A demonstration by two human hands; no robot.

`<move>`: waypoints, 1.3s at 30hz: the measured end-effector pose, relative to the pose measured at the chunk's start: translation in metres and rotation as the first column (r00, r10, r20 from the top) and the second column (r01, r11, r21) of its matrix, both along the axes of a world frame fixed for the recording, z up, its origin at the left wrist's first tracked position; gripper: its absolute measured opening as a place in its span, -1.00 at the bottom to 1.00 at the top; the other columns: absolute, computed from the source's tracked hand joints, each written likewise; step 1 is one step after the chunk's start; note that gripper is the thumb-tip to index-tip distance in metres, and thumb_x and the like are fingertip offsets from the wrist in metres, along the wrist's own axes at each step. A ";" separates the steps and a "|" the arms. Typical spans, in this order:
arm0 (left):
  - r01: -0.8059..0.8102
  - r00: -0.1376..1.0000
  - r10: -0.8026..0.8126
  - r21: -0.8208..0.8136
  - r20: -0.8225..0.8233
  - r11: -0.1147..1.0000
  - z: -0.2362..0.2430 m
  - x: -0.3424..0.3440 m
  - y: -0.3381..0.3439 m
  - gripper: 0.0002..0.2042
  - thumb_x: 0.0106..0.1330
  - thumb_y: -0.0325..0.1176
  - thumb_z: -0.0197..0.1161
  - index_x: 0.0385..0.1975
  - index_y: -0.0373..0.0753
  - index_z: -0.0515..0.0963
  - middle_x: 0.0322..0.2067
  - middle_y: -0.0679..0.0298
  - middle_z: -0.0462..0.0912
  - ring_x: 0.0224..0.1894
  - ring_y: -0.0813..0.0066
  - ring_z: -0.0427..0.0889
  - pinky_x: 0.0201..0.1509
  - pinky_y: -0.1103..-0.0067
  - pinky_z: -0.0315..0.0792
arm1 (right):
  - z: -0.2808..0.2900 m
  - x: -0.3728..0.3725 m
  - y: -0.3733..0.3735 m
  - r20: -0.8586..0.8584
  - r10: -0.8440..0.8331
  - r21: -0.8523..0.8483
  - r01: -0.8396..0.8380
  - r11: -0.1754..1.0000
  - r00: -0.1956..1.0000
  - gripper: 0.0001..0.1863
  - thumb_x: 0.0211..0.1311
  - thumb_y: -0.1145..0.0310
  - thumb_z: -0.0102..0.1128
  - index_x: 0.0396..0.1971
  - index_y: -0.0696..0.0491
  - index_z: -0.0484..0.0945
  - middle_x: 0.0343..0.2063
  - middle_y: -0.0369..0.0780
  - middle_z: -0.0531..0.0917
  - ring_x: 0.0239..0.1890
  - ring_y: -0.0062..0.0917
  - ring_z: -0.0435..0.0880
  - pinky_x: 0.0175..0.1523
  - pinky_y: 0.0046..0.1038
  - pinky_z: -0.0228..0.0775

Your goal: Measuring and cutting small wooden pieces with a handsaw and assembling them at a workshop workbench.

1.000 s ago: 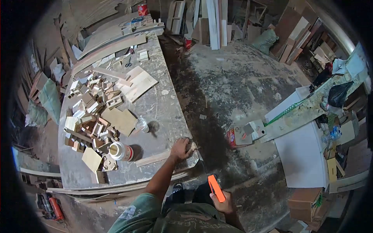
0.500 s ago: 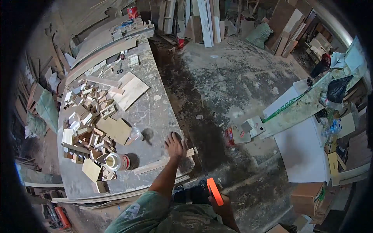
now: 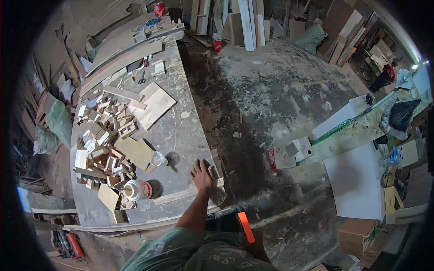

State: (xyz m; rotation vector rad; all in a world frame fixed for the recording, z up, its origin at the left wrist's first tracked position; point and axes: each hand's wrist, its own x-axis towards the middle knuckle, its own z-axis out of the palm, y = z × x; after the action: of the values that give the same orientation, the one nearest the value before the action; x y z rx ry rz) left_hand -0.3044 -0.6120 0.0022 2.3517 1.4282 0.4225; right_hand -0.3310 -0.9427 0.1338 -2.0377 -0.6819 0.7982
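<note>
My left hand (image 3: pixel 202 177) lies flat near the right edge of the worktable (image 3: pixel 181 144), fingers spread and holding nothing. Beneath its wrist runs a pale wood strip (image 3: pixel 176 196). Low in the view, close to my body, my right hand (image 3: pixel 257 246) is mostly in shadow, gripping a bright orange bar-shaped object (image 3: pixel 246 226); its exact kind is unclear. A white tub (image 3: pixel 139 190) with a stick in it stands on the table, left of my left hand. A clear plastic cup (image 3: pixel 158 158) is farther back, beside a thin tan board (image 3: pixel 134 151).
Small wood blocks and frames (image 3: pixel 101 144) are heaped along the table's left side. Scissors (image 3: pixel 142 77) and a square board (image 3: pixel 156 105) lie farther back. To the right, across the floor, are a bench (image 3: pixel 357 131), a white panel (image 3: pixel 355 183) and a cardboard box (image 3: pixel 357 235).
The orange object has shifted slightly left and up, and my right hand shows less. My left hand stays on the table, a little lower in view. The whole view has turned slightly.
</note>
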 end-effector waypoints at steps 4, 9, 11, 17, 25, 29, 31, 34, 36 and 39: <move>-0.062 0.998 0.062 -0.007 -0.024 0.998 0.015 0.005 -0.004 -0.46 0.33 -0.01 0.03 0.23 -0.18 0.31 0.34 0.04 0.17 0.39 0.01 0.07 0.40 0.02 -0.12 | 0.017 0.005 0.018 0.039 0.034 0.049 -0.036 0.998 0.999 -0.66 0.18 0.16 0.32 -0.20 0.09 0.57 -0.62 -0.19 0.58 -0.58 -0.39 0.60 -0.43 -0.30 0.44; -0.034 0.999 0.034 0.041 -0.005 0.999 0.008 0.005 0.001 -0.47 0.32 -0.04 0.03 0.19 -0.27 0.30 0.31 -0.01 0.18 0.33 -0.07 0.12 0.34 -0.01 -0.07 | -0.019 -0.012 0.014 -0.205 -0.042 0.019 0.046 0.999 0.978 -0.65 0.16 0.17 0.32 -0.18 0.09 0.54 -0.62 -0.19 0.61 -0.58 -0.41 0.61 -0.42 -0.34 0.46; -0.072 0.996 0.074 0.032 -0.046 0.997 0.006 0.008 0.000 -0.45 0.27 -0.03 0.07 0.21 -0.19 0.31 0.30 0.01 0.21 0.36 -0.02 0.11 0.37 0.02 -0.08 | -0.008 -0.011 0.023 -0.122 -0.021 0.011 0.023 1.000 0.992 -0.67 0.16 0.17 0.32 -0.22 0.09 0.54 -0.62 -0.18 0.62 -0.59 -0.39 0.62 -0.42 -0.34 0.46; -0.064 0.998 0.064 0.007 -0.022 0.998 0.011 0.016 0.000 -0.42 0.25 -0.12 0.10 0.22 -0.30 0.25 0.32 -0.01 0.17 0.36 -0.04 0.10 0.38 0.01 -0.08 | -0.010 -0.016 0.036 0.110 -0.041 0.046 0.037 0.998 0.993 -0.78 0.14 0.25 0.26 -0.48 0.10 0.51 -0.71 -0.19 0.48 -0.65 -0.29 0.51 -0.52 -0.30 0.30; -0.043 0.998 0.045 0.042 -0.045 0.998 -0.001 0.014 0.003 -0.41 0.29 -0.04 0.08 0.25 -0.24 0.26 0.37 0.06 0.14 0.40 0.05 0.07 0.40 0.01 -0.09 | -0.014 -0.020 0.039 0.216 -0.034 0.077 0.018 0.997 0.976 -0.74 0.17 0.16 0.29 -0.48 0.05 0.53 -0.71 -0.16 0.48 -0.66 -0.26 0.51 -0.53 -0.28 0.33; -0.045 0.995 0.047 0.028 -0.091 0.999 0.002 0.015 0.002 -0.40 0.29 -0.02 0.08 0.26 -0.24 0.25 0.36 0.06 0.16 0.42 0.05 0.05 0.40 0.01 -0.09 | -0.024 -0.014 0.031 0.126 0.001 0.121 -0.016 0.993 0.992 -0.73 0.19 0.14 0.28 -0.44 0.05 0.55 -0.68 -0.14 0.53 -0.63 -0.27 0.57 -0.51 -0.29 0.38; -0.051 0.996 0.051 -0.001 -0.074 0.999 0.003 0.013 0.004 -0.38 0.29 -0.02 0.07 0.28 -0.23 0.23 0.38 0.06 0.13 0.44 0.05 0.02 0.41 0.00 -0.12 | -0.017 -0.010 0.035 0.065 0.041 0.026 -0.043 0.999 0.997 -0.71 0.19 0.11 0.28 -0.44 0.05 0.57 -0.66 -0.14 0.57 -0.60 -0.32 0.62 -0.49 -0.30 0.42; -0.067 0.994 0.065 -0.015 -0.089 0.998 0.002 0.013 0.005 -0.34 0.30 -0.01 0.06 0.34 -0.21 0.17 0.42 0.04 0.05 0.47 0.04 -0.06 0.44 -0.02 -0.20 | 0.000 -0.004 0.045 0.133 -0.022 0.120 0.005 0.993 0.991 -0.72 0.19 0.11 0.29 -0.46 0.03 0.58 -0.65 -0.16 0.60 -0.62 -0.35 0.62 -0.49 -0.31 0.42; -0.076 0.985 0.061 -0.090 -0.159 0.993 0.006 0.013 0.006 -0.28 0.31 0.01 0.02 0.43 -0.17 0.06 0.47 0.03 -0.10 0.51 0.04 -0.18 0.47 -0.05 -0.34 | -0.004 -0.007 0.045 0.083 -0.033 0.109 0.023 0.994 0.996 -0.72 0.18 0.11 0.30 -0.47 0.03 0.58 -0.65 -0.17 0.59 -0.62 -0.34 0.61 -0.49 -0.31 0.42; -0.082 0.973 0.072 -0.037 -0.221 0.996 0.010 0.018 0.004 -0.27 0.31 0.03 0.01 0.44 -0.16 0.04 0.47 0.03 -0.12 0.52 0.06 -0.20 0.45 -0.08 -0.35 | 0.000 -0.006 0.041 0.013 -0.006 0.048 0.006 0.999 1.000 -0.72 0.17 0.12 0.31 -0.48 0.04 0.58 -0.66 -0.17 0.58 -0.63 -0.34 0.60 -0.49 -0.31 0.42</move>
State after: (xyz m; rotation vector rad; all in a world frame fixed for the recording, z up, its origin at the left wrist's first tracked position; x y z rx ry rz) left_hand -0.2861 -0.6080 0.0118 2.3721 1.6131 0.1506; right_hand -0.3366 -0.9016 0.1341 -2.0025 -0.6955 0.7589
